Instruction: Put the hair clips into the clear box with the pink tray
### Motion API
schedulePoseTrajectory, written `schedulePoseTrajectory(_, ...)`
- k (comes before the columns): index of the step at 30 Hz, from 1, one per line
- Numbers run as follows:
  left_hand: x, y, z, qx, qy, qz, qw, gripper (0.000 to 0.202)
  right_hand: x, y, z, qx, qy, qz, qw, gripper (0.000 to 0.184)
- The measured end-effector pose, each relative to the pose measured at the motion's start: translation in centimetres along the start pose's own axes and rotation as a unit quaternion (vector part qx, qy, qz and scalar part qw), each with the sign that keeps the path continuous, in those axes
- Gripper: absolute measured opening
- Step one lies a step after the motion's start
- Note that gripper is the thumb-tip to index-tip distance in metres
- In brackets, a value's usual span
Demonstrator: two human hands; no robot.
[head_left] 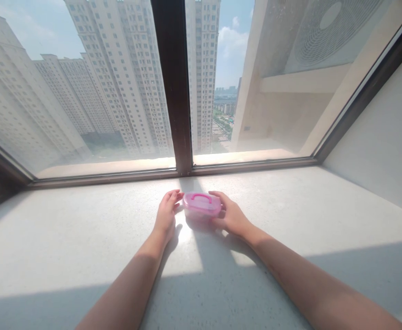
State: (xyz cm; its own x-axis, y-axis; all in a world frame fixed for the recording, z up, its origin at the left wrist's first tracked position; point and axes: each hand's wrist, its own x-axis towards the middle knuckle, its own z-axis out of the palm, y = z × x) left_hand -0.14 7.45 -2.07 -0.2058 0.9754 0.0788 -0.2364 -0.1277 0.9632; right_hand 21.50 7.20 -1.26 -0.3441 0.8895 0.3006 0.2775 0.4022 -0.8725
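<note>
A small see-through plastic box with a pink lid (202, 208) is on the pale window sill, near the foot of the window's middle post. Its lid carries a bright pink handle (201, 197). Around the box's right end curves my right hand (233, 216), fingers behind and thumb in front. My left hand (168, 211) is at the left end, fingers stretched out and slightly apart, their tips at the lid's edge. Whether those tips press on it I cannot tell. The box's contents are too blurred to make out.
The speckled sill (84, 238) runs up to a dark brown window frame (183, 170). A white wall (379, 128) bounds the right side. Beyond the glass are tall apartment blocks (118, 68) and an air-conditioner fan unit (329, 32).
</note>
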Motion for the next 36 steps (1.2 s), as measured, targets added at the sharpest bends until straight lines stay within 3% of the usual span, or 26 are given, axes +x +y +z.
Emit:
schedulePoseTrajectory(5, 0.6, 0.1, -0.7, -0.01, 0.032, -0.023, 0.999, 0.031, 0.4, 1.2, -1.9, -0.068, 0.166, 0.014, 0.984, 0.066)
schedulePoseTrajectory(12, 1.1, 0.1, -1.4, -0.024, 0.014, -0.04, 0.999, 0.02, 0.7, 4.1, -6.4, -0.175, 0.363, 0.105, 0.909, 0.062)
schedulePoseTrajectory(16, 1.2, 0.2, -1.6, -0.042, 0.006, -0.057, 0.997, 0.019, 0.6, 5.4, -7.9, -0.211, 0.421, 0.14, 0.871, 0.067)
schedulePoseTrajectory(21, 1.0, 0.5, -1.8, -0.059, -0.005, -0.071, 0.996, 0.019, 0.4, 6.0, -8.3, -0.212, 0.423, 0.195, 0.859, 0.073)
schedulePoseTrajectory(24, 0.9, 0.7, -1.9, -0.059, -0.01, -0.075, 0.995, 0.02, 0.4, 5.7, -8.1, -0.235, 0.439, 0.211, 0.841, 0.087)
schedulePoseTrajectory(27, 0.7, 0.9, -1.8, -0.046, -0.008, -0.068, 0.997, 0.019, 0.5, 4.9, -7.9, -0.276, 0.479, 0.16, 0.818, 0.098)
schedulePoseTrajectory(31, 0.3, 0.9, -1.4, -0.006, -0.013, -0.046, 0.999, 0.02, 0.6, 3.3, -7.3, -0.297, 0.499, 0.006, 0.814, 0.076)
schedulePoseTrajectory(34, -0.1, 0.8, -0.8, 0.04, -0.029, -0.026, 0.998, 0.024, 0.4, 2.1, -5.9, -0.237, 0.438, -0.121, 0.859, 0.049)
schedulePoseTrajectory(36, -0.5, 0.8, -0.4, 0.079, -0.043, -0.008, 0.996, 0.027, 0.1, 1.3, -4.3, -0.176, 0.364, -0.147, 0.903, 0.035)
